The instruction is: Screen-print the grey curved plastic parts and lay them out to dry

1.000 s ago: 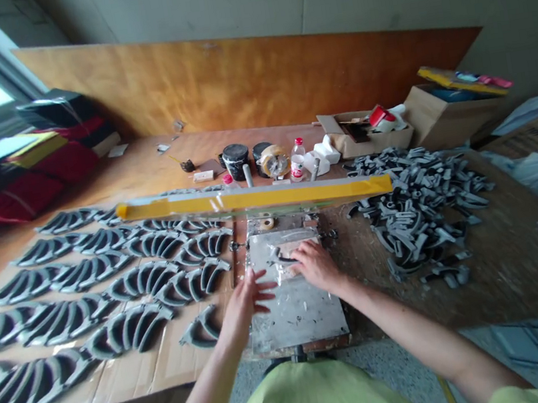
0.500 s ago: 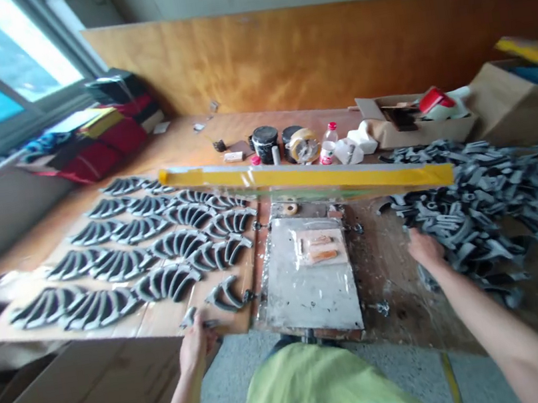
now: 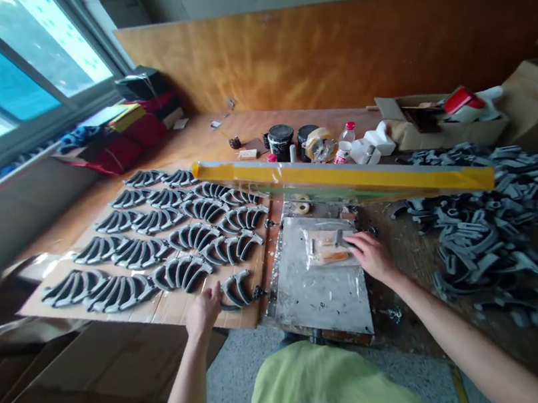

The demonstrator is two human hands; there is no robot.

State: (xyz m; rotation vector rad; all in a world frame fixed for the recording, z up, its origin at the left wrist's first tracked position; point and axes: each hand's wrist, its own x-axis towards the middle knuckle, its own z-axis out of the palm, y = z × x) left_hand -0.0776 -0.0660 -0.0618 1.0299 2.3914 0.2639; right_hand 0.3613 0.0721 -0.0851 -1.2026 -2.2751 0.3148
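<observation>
My left hand [image 3: 203,310] is at the front of the cardboard sheet, its fingers closed at the left end of a short group of curved grey pieces [image 3: 236,291]. It pinches one such piece there, mostly hidden by the fingers. Over the grey board [image 3: 295,292] my right hand [image 3: 372,256] is closed on another curved grey piece [image 3: 339,238], its tip pointing left. Below that piece lies a clear-wrapped pad [image 3: 314,259] with orange-brown strips on it. More curved pieces stand fanned out in rows [image 3: 139,251] on the cardboard [image 3: 140,323].
A heap of loose grey pieces [image 3: 486,236] covers the right of the table. A long yellow-edged bar [image 3: 346,174] crosses behind the board. Beyond it stand black tubs [image 3: 282,142], a tape roll [image 3: 320,145], a bottle [image 3: 348,132] and an open carton [image 3: 471,131].
My right hand has moved left from the heap to above the board, bringing a curved grey piece. My left hand has shifted slightly right and up against the short group.
</observation>
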